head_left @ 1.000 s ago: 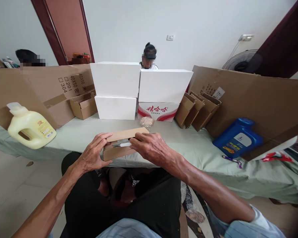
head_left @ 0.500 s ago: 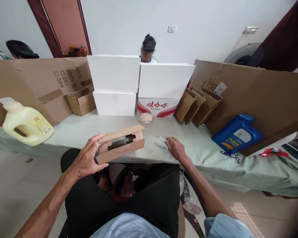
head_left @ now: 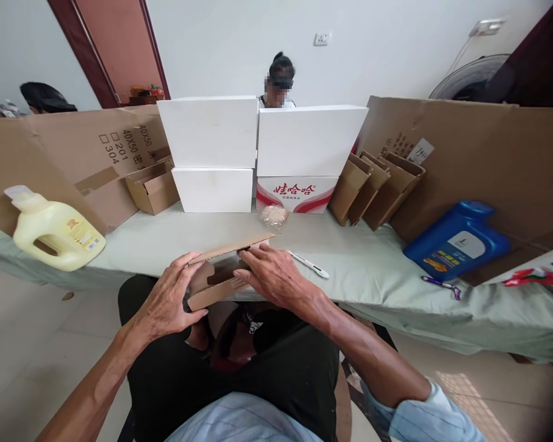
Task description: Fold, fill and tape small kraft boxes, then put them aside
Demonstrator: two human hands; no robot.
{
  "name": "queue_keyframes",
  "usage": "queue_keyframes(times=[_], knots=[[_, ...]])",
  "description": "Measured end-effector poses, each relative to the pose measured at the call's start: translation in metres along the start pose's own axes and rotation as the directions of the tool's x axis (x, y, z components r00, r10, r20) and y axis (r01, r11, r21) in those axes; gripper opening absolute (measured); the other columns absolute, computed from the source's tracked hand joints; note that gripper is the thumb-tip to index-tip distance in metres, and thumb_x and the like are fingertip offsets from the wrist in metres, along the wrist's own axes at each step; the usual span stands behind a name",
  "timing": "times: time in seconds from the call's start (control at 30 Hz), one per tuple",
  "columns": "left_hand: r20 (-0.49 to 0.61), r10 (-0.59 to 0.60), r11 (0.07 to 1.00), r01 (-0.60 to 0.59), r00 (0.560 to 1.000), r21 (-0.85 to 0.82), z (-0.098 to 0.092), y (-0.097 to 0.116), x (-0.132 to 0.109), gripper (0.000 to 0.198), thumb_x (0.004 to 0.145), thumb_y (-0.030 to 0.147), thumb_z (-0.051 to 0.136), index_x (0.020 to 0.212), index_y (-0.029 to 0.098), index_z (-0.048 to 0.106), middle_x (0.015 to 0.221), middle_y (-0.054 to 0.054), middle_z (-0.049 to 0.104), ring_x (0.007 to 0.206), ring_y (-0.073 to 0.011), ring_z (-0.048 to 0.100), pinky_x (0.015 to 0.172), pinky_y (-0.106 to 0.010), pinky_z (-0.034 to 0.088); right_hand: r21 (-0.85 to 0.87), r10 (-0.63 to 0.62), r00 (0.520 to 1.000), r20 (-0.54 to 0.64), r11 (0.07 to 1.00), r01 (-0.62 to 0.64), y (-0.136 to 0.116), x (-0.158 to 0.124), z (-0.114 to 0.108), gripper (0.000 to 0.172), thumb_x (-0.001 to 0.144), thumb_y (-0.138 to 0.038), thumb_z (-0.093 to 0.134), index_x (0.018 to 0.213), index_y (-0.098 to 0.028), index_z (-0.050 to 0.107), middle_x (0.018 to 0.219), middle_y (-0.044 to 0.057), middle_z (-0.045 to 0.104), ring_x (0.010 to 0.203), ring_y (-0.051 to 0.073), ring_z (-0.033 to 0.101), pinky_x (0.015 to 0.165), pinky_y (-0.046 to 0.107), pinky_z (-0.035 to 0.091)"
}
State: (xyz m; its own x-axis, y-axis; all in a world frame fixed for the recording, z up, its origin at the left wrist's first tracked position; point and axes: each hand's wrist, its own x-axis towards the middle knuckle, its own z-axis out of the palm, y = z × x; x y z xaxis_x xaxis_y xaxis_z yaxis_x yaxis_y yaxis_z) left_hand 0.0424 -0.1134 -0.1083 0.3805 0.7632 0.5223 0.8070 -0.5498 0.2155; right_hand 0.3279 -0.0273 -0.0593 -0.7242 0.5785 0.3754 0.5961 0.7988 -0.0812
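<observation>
The left hand (head_left: 167,302) had its grip clamped on one end of an open cardboard box (head_left: 212,296) at the near edge of the desk (head_left: 364,273), the right hand (head_left: 276,277) met its opening, that grip's closure untellable, beside a white pen-like tool (head_left: 311,266).
</observation>
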Motion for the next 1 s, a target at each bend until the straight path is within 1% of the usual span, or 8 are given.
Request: queue_keyframes(times=[0.13,0.27,0.47,0.53,0.6,0.73,0.87,1.0], knots=[[-0.02,0.004,1.0,-0.004,1.0,-0.002,0.006,0.008,0.002,0.109,0.079,0.027,0.092,0.168,0.033,0.031,0.166,-0.018,0.046,0.156,-0.0466,0.049,0.127,-0.066,0.049,-0.105,0.124,0.963,0.241,0.989,-0.101,-0.004,0.014,-0.002,0.043,0.114,-0.052,0.058,0.113,-0.012,0.075,0.109,0.02,0.077,0.103,0.032,0.071,0.082,0.036,0.049],[-0.019,-0.007,1.0,0.007,1.0,0.007,0.012,0.01,0.002,0.109,0.077,0.026,0.092,0.167,0.033,0.03,0.167,-0.018,0.046,0.155,-0.0465,0.05,0.128,-0.067,0.048,0.272,0.01,0.958,0.285,0.958,-0.091,0.01,0.01,0.0,0.032,0.116,-0.039,0.053,0.11,-0.02,0.078,0.104,0.009,0.079,0.091,0.021,0.071,0.079,0.03,0.048],[-0.005,-0.01,0.999,0.01,1.0,0.035,0.012,0.008,0.002,0.109,0.077,0.028,0.093,0.166,0.033,0.031,0.166,-0.018,0.045,0.154,-0.0459,0.05,0.128,-0.067,0.048,0.701,0.028,0.953,0.302,0.671,-0.242,0.022,-0.001,0.005,0.029,0.106,-0.035,0.058,0.118,-0.018,0.079,0.1,0.004,0.08,0.087,0.02,0.071,0.077,0.029,0.052],[-0.006,-0.014,0.999,0.014,1.0,0.032,0.01,0.006,0.002,0.107,0.078,0.029,0.092,0.166,0.033,0.031,0.166,-0.017,0.046,0.155,-0.0451,0.05,0.128,-0.066,0.048,0.784,0.026,0.953,0.301,0.562,-0.263,0.023,-0.004,0.003,0.032,0.104,-0.041,0.062,0.119,-0.018,0.078,0.098,0.003,0.08,0.087,0.02,0.071,0.078,0.029,0.054],[-0.02,-0.027,0.999,0.027,0.999,0.017,0.007,0.003,0.001,0.105,0.081,0.033,0.092,0.166,0.032,0.031,0.165,-0.017,0.046,0.156,-0.0446,0.048,0.128,-0.065,0.049,0.81,0.017,0.956,0.292,0.528,-0.257,0.023,-0.008,-0.002,0.035,0.101,-0.046,0.067,0.119,-0.019,0.079,0.098,0.003,0.079,0.088,0.021,0.07,0.078,0.03,0.054],[-0.05,-0.085,0.996,0.083,0.995,-0.033,0.002,-0.001,0.002,0.099,0.082,0.038,0.091,0.165,0.032,0.037,0.163,-0.016,0.047,0.155,-0.044,0.049,0.127,-0.063,0.05,0.767,-0.04,0.988,0.148,0.635,-0.089,0.02,-0.017,-0.005,0.025,0.101,-0.043,0.074,0.111,-0.021,0.08,0.105,0.004,0.078,0.095,0.021,0.07,0.085,0.031,0.055],[-0.059,-0.125,0.991,0.121,0.99,-0.062,-0.004,-0.005,0.006,0.087,0.086,0.04,0.087,0.16,0.029,0.042,0.162,-0.016,0.048,0.155,-0.0418,0.05,0.125,-0.061,0.051,0.547,-0.123,0.989,-0.079,0.824,0.146,0.017,-0.022,0.004,0.016,0.108,-0.03,0.07,0.118,-0.021,0.079,0.113,0.009,0.075,0.107,0.023,0.068,0.096,0.035,0.053],[-0.082,-0.144,0.988,0.139,0.986,-0.066,-0.01,-0.011,0.013,0.071,0.092,0.044,0.081,0.153,0.027,0.048,0.157,-0.016,0.051,0.151,-0.0388,0.053,0.122,-0.059,0.054,0.354,-0.15,0.978,-0.142,0.916,0.192,0.024,-0.018,0.013,0.031,0.103,-0.025,0.078,0.134,-0.021,0.074,0.117,0.011,0.074,0.111,0.025,0.068,0.097,0.038,0.055]])
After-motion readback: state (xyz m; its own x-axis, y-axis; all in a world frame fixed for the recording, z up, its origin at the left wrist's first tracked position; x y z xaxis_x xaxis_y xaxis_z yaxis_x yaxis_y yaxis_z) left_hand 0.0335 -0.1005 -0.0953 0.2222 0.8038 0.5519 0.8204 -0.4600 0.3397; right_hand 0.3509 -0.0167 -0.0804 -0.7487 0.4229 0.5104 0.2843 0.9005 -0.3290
